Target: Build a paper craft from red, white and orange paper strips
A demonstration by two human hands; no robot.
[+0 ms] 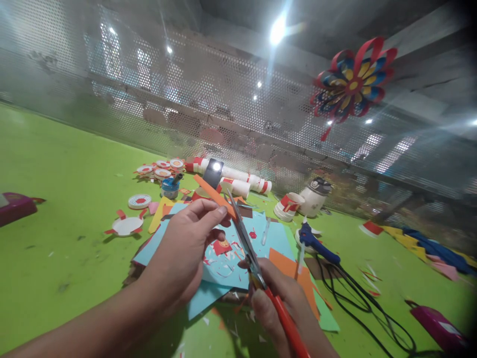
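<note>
An orange paper strip (210, 191) is pinched between the thumb and fingers of my left hand (194, 238), slanting up and to the left. My right hand (278, 298) grips red-handled scissors (246, 241), whose blades point up beside the strip's lower end. The blades look slightly apart; whether they touch the strip is hard to tell. Beneath both hands, light blue paper sheets (278, 233) lie stacked, with red and white scraps and a red paper piece (222, 247) on them. Orange paper (286, 263) lies at the right of the stack.
A blue glue gun (316, 243) with black cable (350, 298) lies at right. Paper cups (288, 206) and white tubes (238, 175) stand or lie behind. Paper discs (127, 226) and a blue jar (170, 188) are at left. A paper flower (353, 85) hangs above.
</note>
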